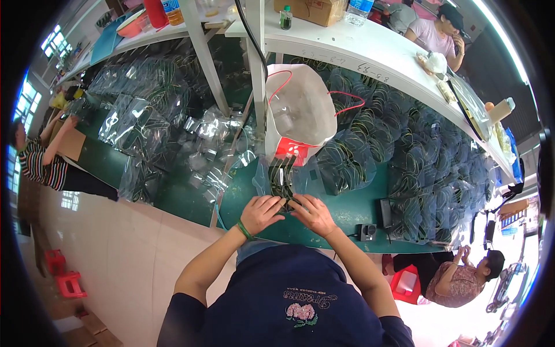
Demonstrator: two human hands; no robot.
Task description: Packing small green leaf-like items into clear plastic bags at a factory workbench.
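My left hand (262,214), with a green bangle at its wrist, and my right hand (314,214) meet at the near side of a green work table (347,215). The fingers of both are bent together on the near end of a dark, curved, strip-like bundle (281,176), whose kind I cannot make out. Clear plastic film (312,182) lies around the bundle. Just beyond it stands an open white carrier bag (300,110) with red handles and a red patch on its front.
Heaps of clear-bagged dark curved pieces (430,162) cover the right side, with more bagged pieces (139,127) at the left. Loose clear packets (208,139) lie left of the carrier bag. A white shelf (381,55) overhangs the back. A small black device (366,232) sits at the front edge.
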